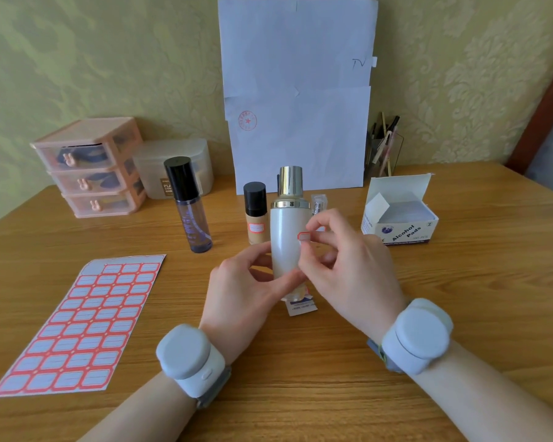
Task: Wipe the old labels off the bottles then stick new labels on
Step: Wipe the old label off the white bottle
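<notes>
"Alcohol Pads" box (399, 232), red-bordered label (304, 236), white bottle (286, 240)

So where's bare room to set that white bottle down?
Bare tabletop lies right of the right hand, in front of the alcohol pads box, and between the label sheet and the left hand. Crowded behind the white bottle, around the beige bottle.

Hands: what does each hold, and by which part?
The left hand grips the bottle by its lower body. The right hand pinches a label by its right end.
</notes>
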Demonstrator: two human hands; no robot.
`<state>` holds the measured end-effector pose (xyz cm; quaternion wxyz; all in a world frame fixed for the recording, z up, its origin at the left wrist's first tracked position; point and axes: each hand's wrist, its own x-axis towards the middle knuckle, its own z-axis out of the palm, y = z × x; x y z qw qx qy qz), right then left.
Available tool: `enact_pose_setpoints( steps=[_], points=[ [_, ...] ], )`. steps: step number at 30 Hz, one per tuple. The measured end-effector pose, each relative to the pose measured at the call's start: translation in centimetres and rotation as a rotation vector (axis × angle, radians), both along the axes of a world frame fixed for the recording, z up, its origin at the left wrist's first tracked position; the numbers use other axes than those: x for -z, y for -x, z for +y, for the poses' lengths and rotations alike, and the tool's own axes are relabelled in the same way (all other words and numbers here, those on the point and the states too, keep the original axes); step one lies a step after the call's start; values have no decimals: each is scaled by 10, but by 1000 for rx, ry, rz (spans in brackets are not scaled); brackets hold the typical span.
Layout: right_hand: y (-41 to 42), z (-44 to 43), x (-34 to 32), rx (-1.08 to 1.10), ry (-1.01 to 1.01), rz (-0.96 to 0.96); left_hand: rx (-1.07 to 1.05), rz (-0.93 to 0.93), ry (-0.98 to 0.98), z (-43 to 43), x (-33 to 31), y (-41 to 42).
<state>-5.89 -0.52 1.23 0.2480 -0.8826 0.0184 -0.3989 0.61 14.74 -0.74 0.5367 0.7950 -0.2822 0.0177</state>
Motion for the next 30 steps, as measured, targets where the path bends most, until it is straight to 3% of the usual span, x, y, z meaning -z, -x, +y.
enact_pose_setpoints(
  steps=[6,30],
  points=[
    [4,4,-1,-7,-2,95,-50,8,-9,-2,0,-1],
    [-2,4,3,15,-24,-4,-95,-25,0,-5,1,4]
  ],
)
